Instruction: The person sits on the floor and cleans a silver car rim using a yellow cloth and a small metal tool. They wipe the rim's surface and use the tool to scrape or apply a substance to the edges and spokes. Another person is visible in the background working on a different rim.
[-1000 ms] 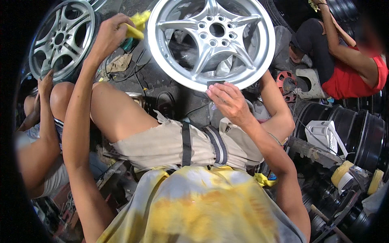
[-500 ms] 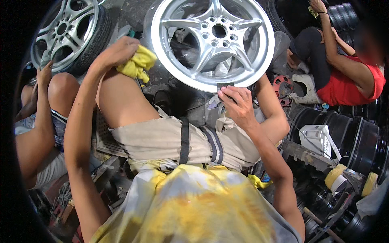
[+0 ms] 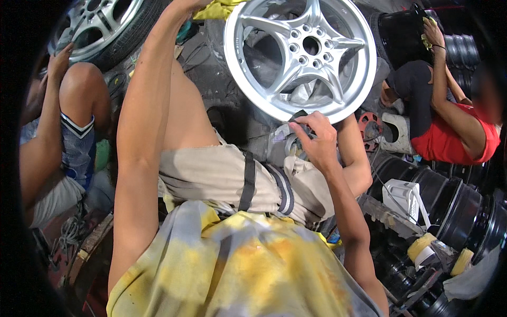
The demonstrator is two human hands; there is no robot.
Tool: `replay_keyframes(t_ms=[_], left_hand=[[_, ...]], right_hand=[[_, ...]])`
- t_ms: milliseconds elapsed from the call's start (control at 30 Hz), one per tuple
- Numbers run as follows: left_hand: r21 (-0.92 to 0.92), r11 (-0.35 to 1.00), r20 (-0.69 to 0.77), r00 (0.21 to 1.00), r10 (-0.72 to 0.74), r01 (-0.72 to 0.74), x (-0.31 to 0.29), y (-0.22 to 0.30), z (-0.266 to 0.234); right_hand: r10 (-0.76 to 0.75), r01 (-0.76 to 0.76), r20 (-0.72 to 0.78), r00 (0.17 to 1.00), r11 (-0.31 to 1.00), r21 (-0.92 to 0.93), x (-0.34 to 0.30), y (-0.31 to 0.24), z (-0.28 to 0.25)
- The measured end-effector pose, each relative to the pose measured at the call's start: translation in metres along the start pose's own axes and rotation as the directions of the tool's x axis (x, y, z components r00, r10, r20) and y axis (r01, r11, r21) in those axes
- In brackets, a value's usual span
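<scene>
Silver rim (image 3: 301, 55) blocks ahead; black drums (image 3: 454, 201) crowd right.

Dark grimy floor (image 3: 222, 79): silver alloy rim (image 3: 301, 58), tyred wheel (image 3: 105, 26), black drums (image 3: 449, 195) standing there.

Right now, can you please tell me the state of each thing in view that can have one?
Silver alloy rim: bare, no tyre, propped tilted.
Yellow cloth: bunched under left hand, at the rim's edge.
Right hand: gripping the rim's lower edge.
Second wheel: tyre mounted.
</scene>
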State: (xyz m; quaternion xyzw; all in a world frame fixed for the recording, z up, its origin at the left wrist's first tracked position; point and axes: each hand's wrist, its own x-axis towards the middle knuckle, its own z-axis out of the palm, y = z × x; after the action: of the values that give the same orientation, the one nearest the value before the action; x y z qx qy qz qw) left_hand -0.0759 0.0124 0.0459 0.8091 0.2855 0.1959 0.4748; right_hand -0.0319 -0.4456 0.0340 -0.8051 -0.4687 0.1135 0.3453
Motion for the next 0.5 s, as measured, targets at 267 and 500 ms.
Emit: replay_keyframes(t_ms=[267, 500], left_hand=[[-0.072, 0.997, -0.080, 0.997, 0.000, -0.006, 0.006, 0.024, 0.015], [-0.086, 0.996, -0.103, 0.995, 0.019, -0.028, 0.022, 0.007, 0.026]], right_hand=[[-0.455, 0.457, 0.064, 0.888, 0.862, -0.221, -0.002, 0.009, 0.006], [-0.554, 0.576, 0.159, 0.817, 0.784, -0.232, 0.003, 0.015, 0.005]])
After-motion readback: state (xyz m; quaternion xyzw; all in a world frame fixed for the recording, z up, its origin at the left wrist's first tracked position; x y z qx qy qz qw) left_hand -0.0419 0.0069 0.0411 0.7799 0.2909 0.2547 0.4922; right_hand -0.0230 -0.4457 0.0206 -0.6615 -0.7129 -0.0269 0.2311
